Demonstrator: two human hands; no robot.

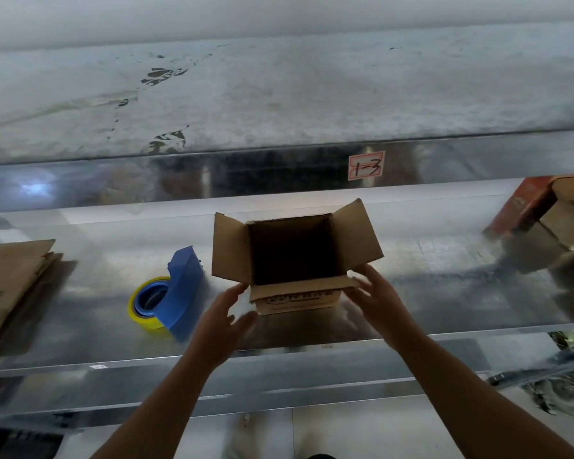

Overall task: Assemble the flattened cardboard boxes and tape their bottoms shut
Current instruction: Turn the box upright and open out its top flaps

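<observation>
A small brown cardboard box (pixel 294 256) stands upright on the shiny metal table (pixel 428 286), top open, its flaps spread outward. My left hand (pixel 227 318) hovers just off the box's near left corner, fingers relaxed, holding nothing. My right hand (pixel 375 296) reaches to the near right corner, its straight fingers touching the near flap and the right flap. A blue tape dispenser (pixel 179 293) with a yellow tape roll (pixel 146 304) lies on the table to the left of the box.
A stack of flattened cardboard boxes (pixel 10 279) lies at the table's left edge. At the far right sit a red-brown carton (pixel 527 207) and another cardboard box (pixel 567 226). A raised metal ledge carries a label reading 1-3 (pixel 367 165).
</observation>
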